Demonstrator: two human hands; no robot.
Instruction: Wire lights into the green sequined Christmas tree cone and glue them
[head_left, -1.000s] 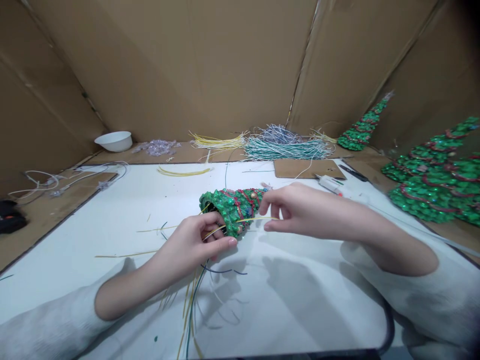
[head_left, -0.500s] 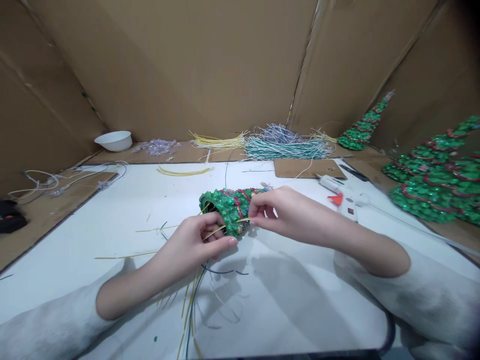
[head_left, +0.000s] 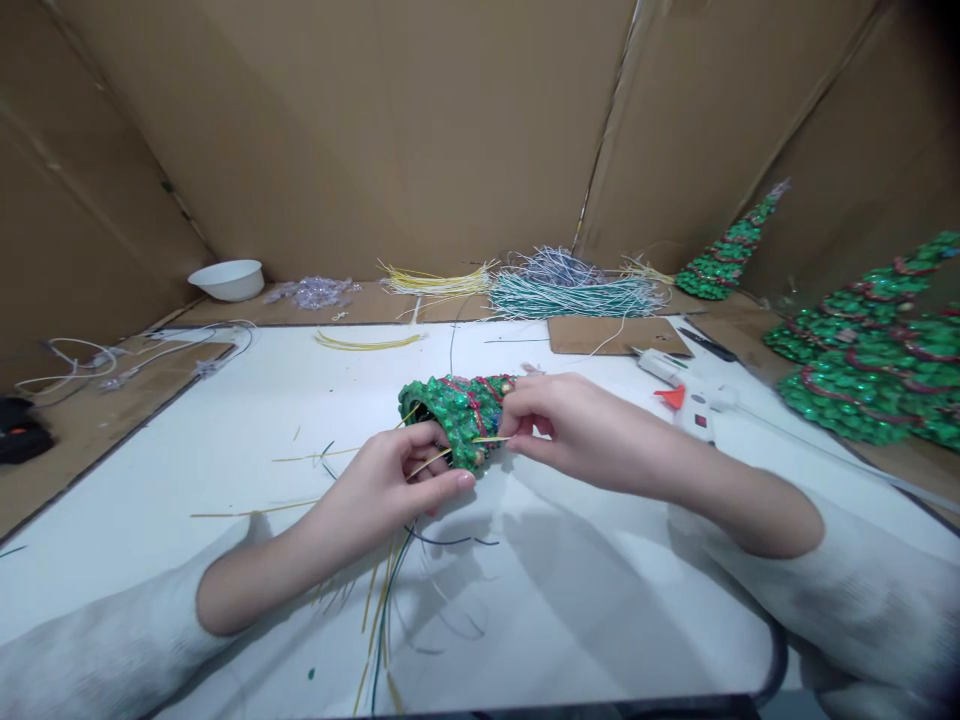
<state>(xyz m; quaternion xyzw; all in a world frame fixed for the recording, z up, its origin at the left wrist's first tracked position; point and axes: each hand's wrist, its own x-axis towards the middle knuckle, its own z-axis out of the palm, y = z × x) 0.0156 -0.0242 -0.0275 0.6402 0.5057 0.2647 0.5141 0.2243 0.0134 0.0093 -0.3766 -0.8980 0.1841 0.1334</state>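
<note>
A small green sequinned cone tree (head_left: 456,408) with red trim lies on its side over the white table (head_left: 225,440), open base toward the left. My left hand (head_left: 390,485) is closed around its base rim, with several yellow and dark wires (head_left: 382,610) trailing down from the fingers. My right hand (head_left: 551,415) pinches a thin yellow wire (head_left: 491,439) against the tree's side, near the tip end.
Bundles of yellow wires (head_left: 435,283) and teal-white wires (head_left: 570,292) lie at the back. A white bowl (head_left: 226,280) stands back left. Finished green trees (head_left: 870,360) are stacked at the right, one more (head_left: 724,258) behind. A glue gun (head_left: 686,395) lies right of my hands. Cardboard walls surround the table.
My right hand has slid left along the yellow wire, from out past the tree's tip to right against the tree. The left hand has kept its hold.
</note>
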